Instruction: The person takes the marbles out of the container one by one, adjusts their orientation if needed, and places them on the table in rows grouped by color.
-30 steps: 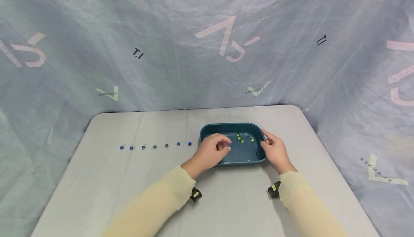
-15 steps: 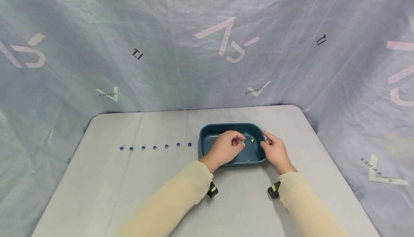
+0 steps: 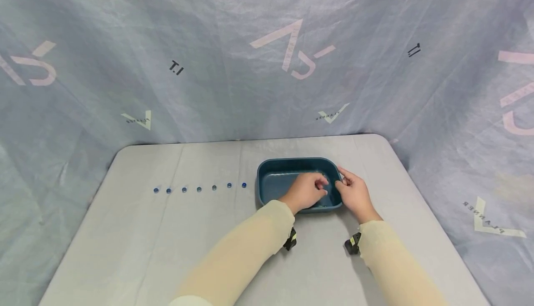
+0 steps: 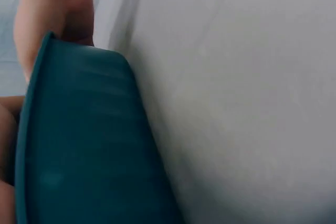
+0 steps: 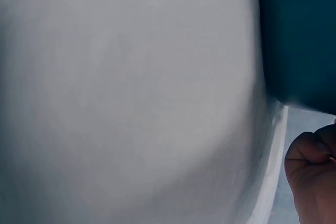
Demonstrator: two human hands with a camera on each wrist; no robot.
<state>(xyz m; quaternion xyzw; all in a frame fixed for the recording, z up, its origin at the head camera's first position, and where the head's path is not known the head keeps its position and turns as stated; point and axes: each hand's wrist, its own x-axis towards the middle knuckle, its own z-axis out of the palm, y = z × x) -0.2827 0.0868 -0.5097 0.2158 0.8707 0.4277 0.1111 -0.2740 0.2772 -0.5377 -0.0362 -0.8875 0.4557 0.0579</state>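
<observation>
A dark teal rectangular tray (image 3: pixel 275 184) stands on the table, right of centre in the head view. My right hand (image 3: pixel 357 198) pinches its right rim between thumb and fingers. My left hand (image 3: pixel 305 191) reaches inside, over the right half, with bent fingers and a small gap between thumb and index fingertip. Whether anything lies between those fingers is hidden. Green marbles at that end are mostly covered by the hand. In the left wrist view, the tray's outer wall (image 4: pixel 89 129) fills the left side; the right wrist view shows its corner (image 5: pixel 302 40).
Several small blue and grey-blue marbles (image 3: pixel 214 188) form a spaced row on the pale cloth-covered table (image 3: pixel 200 236), left of the tray. A grey printed cloth (image 3: pixel 233 74) hangs behind and at both sides. Each wrist carries a small black camera (image 3: pixel 352 244).
My left hand has moved rightward inside the tray, covering green marbles that showed earlier. The right hand keeps its hold on the rim. The tray and the row of marbles stay put.
</observation>
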